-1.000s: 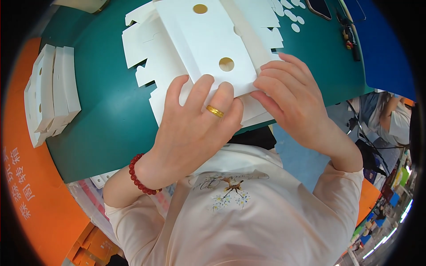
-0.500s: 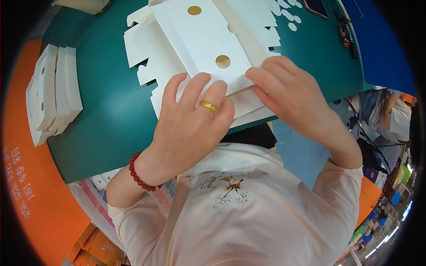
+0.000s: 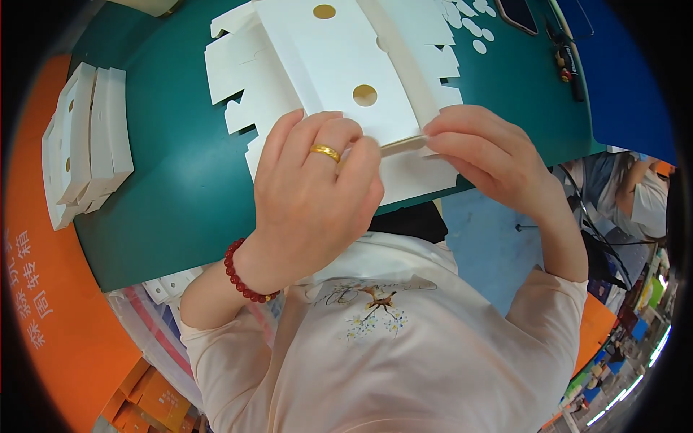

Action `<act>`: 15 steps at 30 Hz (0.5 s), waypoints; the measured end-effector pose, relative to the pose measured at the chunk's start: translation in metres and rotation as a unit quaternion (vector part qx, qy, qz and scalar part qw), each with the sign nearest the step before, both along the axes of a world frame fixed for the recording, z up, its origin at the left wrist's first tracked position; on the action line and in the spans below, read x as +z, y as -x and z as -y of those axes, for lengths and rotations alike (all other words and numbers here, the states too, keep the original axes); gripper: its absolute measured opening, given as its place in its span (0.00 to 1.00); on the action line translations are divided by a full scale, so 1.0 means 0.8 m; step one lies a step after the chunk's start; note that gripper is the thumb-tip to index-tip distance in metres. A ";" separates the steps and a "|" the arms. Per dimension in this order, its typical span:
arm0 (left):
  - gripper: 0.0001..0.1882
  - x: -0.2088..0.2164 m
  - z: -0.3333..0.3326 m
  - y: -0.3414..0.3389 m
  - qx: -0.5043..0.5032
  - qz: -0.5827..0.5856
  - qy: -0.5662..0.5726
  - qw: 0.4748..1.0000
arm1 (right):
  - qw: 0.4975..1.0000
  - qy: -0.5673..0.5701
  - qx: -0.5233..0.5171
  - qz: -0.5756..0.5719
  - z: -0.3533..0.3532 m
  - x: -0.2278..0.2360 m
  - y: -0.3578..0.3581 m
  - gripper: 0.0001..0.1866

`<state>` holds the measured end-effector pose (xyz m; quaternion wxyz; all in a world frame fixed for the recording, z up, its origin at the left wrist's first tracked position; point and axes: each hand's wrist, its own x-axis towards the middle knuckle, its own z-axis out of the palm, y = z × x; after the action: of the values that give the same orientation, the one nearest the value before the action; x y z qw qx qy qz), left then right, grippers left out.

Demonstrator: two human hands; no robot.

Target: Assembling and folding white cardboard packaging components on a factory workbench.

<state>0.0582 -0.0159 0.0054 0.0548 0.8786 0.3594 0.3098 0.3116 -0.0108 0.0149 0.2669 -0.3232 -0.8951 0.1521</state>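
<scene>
A white cardboard box point(image 3: 339, 65) with round cut-out holes lies partly folded on top of flat white cardboard blanks point(image 3: 249, 68). My left hand point(image 3: 314, 187), wearing a gold ring and a red bead bracelet, curls its fingers over the box's near left corner. At the near right corner, my right hand point(image 3: 498, 155) pinches the end edge between thumb and fingers. A narrow gap shows along that near end, between the two hands. The left thumb and the fingertips' undersides are hidden.
Folded white boxes point(image 3: 108, 137) stand stacked at the left edge of the green table point(image 3: 173, 173). Small white oval pieces point(image 3: 473, 27), a phone point(image 3: 517, 14) and a dark pen-like tool point(image 3: 570, 68) lie far right. An orange surface point(image 3: 43, 289) borders the table on the left.
My right hand has moved slightly right and nearer me, still at the box's corner. The left fingers have curled more tightly, and a gap now shows at the near end.
</scene>
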 end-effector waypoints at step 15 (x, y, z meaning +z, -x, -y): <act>0.12 0.010 -0.052 0.051 -0.183 0.032 0.002 0.983 | 0.997 -0.020 -0.028 -0.068 -0.011 -0.015 0.026 0.13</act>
<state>0.0171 0.0254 0.0138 0.1238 0.9189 0.1910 0.3222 0.2907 -0.0017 0.0030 0.3379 -0.3318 -0.8682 0.1481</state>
